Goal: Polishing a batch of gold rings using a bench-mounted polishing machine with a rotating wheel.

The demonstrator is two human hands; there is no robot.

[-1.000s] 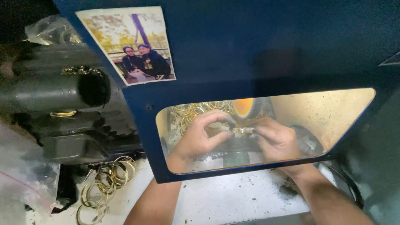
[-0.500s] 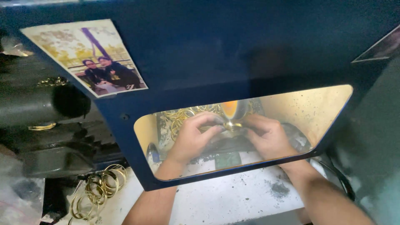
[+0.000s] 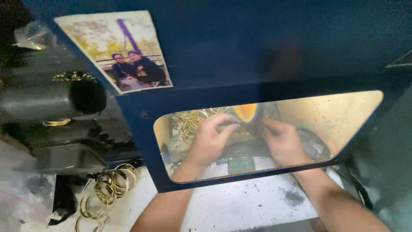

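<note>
Both forearms reach forward and converge. The left hand (image 3: 209, 141) is curled, fingers bent inward toward the right hand (image 3: 283, 141), whose fingers also curl; the fingertips seem nearly touching, though blurred.

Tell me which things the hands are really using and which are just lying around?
In use:
left hand
right hand
small gold piece held between them
orange wheel
window panel

Lying about:
gold rings on the bench
photo
dark machine
plastic bag
</note>
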